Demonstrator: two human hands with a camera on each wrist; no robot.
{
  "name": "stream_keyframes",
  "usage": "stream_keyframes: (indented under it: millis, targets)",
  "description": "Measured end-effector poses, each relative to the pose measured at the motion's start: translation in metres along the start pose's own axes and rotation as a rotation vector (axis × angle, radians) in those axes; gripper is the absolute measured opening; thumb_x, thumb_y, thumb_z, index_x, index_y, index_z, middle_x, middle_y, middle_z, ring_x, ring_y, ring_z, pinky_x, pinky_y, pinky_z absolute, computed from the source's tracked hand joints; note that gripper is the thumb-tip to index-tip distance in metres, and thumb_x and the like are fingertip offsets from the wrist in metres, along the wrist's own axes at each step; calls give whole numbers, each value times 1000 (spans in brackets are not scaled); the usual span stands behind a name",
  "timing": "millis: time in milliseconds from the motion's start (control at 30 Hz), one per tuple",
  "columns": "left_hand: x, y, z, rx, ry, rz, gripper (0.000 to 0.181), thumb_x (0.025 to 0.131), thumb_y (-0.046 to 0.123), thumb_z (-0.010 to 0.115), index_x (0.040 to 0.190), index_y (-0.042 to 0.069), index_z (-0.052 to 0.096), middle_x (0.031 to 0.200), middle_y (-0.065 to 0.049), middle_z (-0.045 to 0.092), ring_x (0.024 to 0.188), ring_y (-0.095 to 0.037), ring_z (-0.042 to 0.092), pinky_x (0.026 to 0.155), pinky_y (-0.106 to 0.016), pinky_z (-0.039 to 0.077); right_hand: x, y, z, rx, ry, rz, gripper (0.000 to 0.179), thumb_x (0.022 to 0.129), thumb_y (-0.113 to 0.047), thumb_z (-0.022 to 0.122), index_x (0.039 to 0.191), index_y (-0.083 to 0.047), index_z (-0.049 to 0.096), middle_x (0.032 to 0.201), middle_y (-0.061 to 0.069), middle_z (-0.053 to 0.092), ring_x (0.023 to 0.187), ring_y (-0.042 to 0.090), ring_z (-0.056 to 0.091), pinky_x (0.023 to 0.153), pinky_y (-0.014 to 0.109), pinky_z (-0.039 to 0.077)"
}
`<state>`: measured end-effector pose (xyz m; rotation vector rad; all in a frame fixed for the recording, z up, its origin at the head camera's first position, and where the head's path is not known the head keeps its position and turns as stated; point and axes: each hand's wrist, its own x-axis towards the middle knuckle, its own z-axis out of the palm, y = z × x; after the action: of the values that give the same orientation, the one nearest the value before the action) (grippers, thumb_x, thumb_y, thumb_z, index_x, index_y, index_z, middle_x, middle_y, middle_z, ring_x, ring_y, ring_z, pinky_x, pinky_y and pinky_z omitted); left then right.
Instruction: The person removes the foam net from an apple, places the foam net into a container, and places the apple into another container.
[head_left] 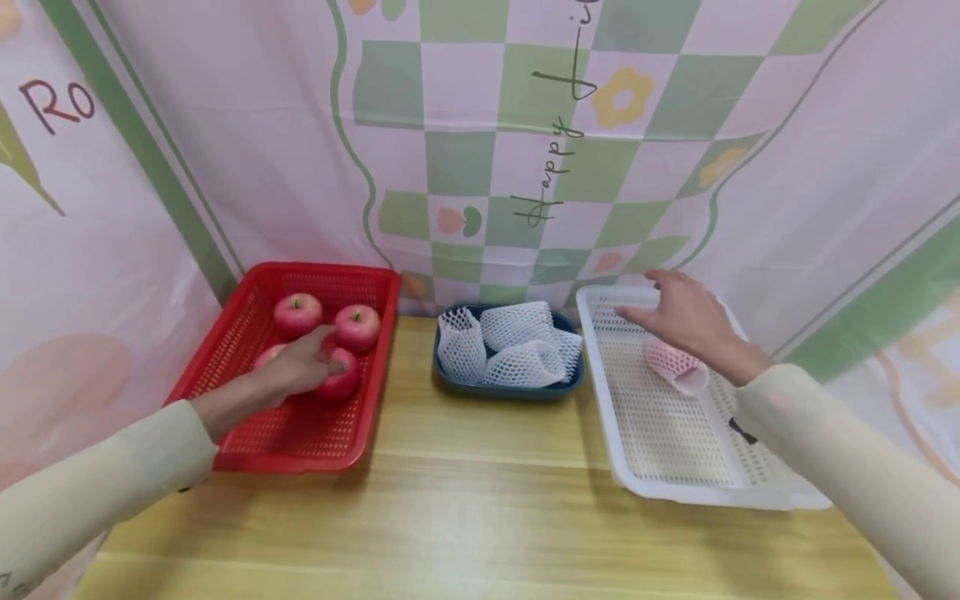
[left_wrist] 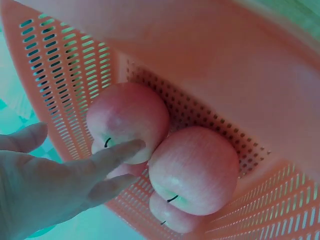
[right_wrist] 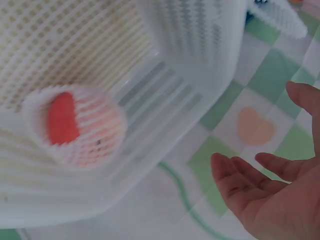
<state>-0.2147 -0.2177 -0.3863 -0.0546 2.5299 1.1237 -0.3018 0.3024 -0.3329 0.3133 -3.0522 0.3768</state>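
Note:
Several red apples [head_left: 297, 315] sit in a red basket [head_left: 396, 287] on the left. My left hand [head_left: 303, 364] reaches over them, its fingers stretched out beside an apple [head_left: 341, 375]. In the left wrist view those fingers overlap an apple [left_wrist: 130, 117]; whether they touch it I cannot tell. On the right, an apple in a white foam net [head_left: 675, 367] lies in a white basket [head_left: 630, 467]; its net also shows in the right wrist view. Above that basket's far part, my right hand [head_left: 686, 317] hovers with fingers spread and nothing in them.
Between the two baskets stands a small dark blue tray [head_left: 510, 392] with several white foam nets [head_left: 517, 325] in it. All three containers rest on a wooden table [head_left: 480, 517]. A checked, printed cloth [head_left: 457, 158] hangs right behind them.

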Motion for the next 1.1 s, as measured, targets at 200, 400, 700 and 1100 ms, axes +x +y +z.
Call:
stream_keyframes:
  millis: [200, 400, 700, 1100]
  targets:
    - [-1, 4, -3, 39, 39, 58, 71, 105, 15, 62, 164, -1, 25, 151, -28, 51, 130, -39, 58, 108, -56, 53, -2, 30, -1, -16, -52, 55, 91, 94, -58, 71, 141, 16, 48, 124, 42, 61, 106, 56, 62, 87, 69, 52]
    - [-3, 10, -3, 89, 62, 94, 76, 104, 22, 66, 165, -1, 26, 131, -22, 60, 110, -31, 62, 95, -47, 56, -8, 52, 0, -40, -130, 116, 103, 96, -61, 68, 145, 24, 36, 126, 50, 54, 110, 64, 57, 92, 73, 50]
    - [-8, 18, 0, 98, 69, 188, 82, 103, 27, 69, 166, -1, 23, 158, -28, 44, 135, -41, 52, 116, -64, 42, -15, 72, 10, -80, -236, 154, 106, 97, -61, 67, 137, 32, 34, 126, 56, 48, 111, 70, 54, 93, 75, 49]
    - [-12, 28, 9, 172, 87, 252, 83, 102, 29, 72, 165, 0, 26, 160, -25, 42, 130, -37, 50, 113, -62, 46, -18, 92, 31, -41, -288, 219, 76, 95, -66, 66, 96, 9, 49, 80, 19, 55, 74, 35, 58, 67, 49, 54]
